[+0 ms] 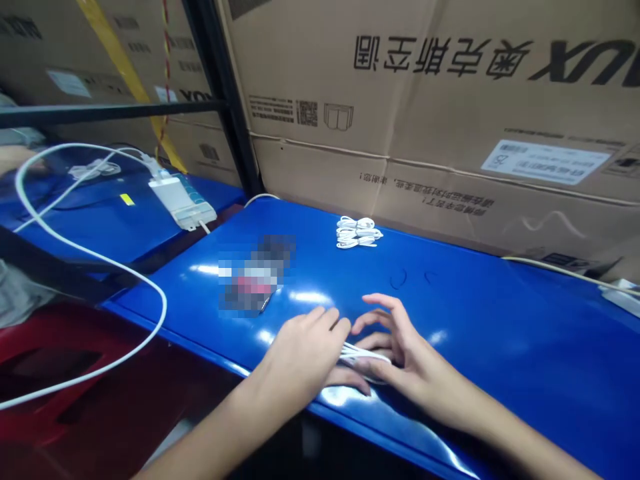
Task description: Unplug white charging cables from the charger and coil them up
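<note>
My left hand and my right hand meet over a blue table top, with a small coil of white cable between them. The left hand's fingers press against one end of the coil, and its thumb lies below it. My right hand's fingers and thumb curl around the other end, partly hiding it. Farther back lies a bundled white cable. A pixelated, blurred object stands to the left of it, and its kind cannot be made out.
A white power adapter lies on a second blue surface at left, with a long white cable looping past. A co-worker's grey sleeve shows at far left. Cardboard boxes and a black shelf post stand behind.
</note>
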### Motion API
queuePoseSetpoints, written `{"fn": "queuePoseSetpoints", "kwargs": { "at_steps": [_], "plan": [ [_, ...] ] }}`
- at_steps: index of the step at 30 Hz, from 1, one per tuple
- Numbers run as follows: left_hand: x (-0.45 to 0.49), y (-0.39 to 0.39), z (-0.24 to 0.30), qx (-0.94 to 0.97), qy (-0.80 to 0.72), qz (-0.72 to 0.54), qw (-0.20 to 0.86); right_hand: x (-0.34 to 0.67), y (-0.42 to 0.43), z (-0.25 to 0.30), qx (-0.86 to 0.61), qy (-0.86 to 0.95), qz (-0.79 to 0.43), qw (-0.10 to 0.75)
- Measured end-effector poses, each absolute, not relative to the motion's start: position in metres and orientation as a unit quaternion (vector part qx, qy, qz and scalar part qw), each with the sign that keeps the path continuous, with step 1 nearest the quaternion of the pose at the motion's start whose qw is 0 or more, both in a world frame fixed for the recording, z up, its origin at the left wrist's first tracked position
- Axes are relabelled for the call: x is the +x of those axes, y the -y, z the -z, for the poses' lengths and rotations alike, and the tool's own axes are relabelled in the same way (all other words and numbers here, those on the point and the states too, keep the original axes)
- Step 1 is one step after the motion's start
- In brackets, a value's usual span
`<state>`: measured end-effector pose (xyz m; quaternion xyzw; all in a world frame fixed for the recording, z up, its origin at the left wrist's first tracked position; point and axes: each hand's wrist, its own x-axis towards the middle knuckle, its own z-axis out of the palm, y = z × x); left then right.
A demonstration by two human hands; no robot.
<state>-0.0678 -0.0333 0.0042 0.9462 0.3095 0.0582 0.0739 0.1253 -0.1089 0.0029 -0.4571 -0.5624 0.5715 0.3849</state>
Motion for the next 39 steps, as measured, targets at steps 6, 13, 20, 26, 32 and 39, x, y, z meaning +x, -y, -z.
{"fn": "queuePoseSetpoints", "kwargs": {
  "at_steps": [6, 13, 20, 26, 32, 39],
  "plan": [
    [-0.059, 0.008, -0.021, 0.937, -0.296, -0.005, 0.186, 0.138, 0.100, -0.013, -0.484, 0.613, -0.510, 0.360],
    [-0.009, -0.007, -0.049, 0.892, -0.304, -0.035, 0.333, 0.146, 0.084, -0.007, -0.521, 0.508, -0.441, 0.526],
    [0.021, 0.007, -0.025, 0.680, -0.179, -0.003, 0.711, 0.166, 0.078, -0.008, -0.587, 0.550, -0.244, 0.542],
    [0.014, 0.009, -0.019, 0.478, -0.163, 0.093, 0.858, 0.163, 0.084, -0.011, -0.565, 0.627, -0.198, 0.498],
    [0.006, 0.007, -0.024, 0.411, -0.133, 0.123, 0.894, 0.170, 0.081, -0.016, -0.509, 0.642, -0.253, 0.514],
    [0.011, 0.008, -0.024, 0.332, -0.166, 0.130, 0.919, 0.170, 0.084, -0.011, -0.488, 0.695, -0.231, 0.475]
  ]
}}
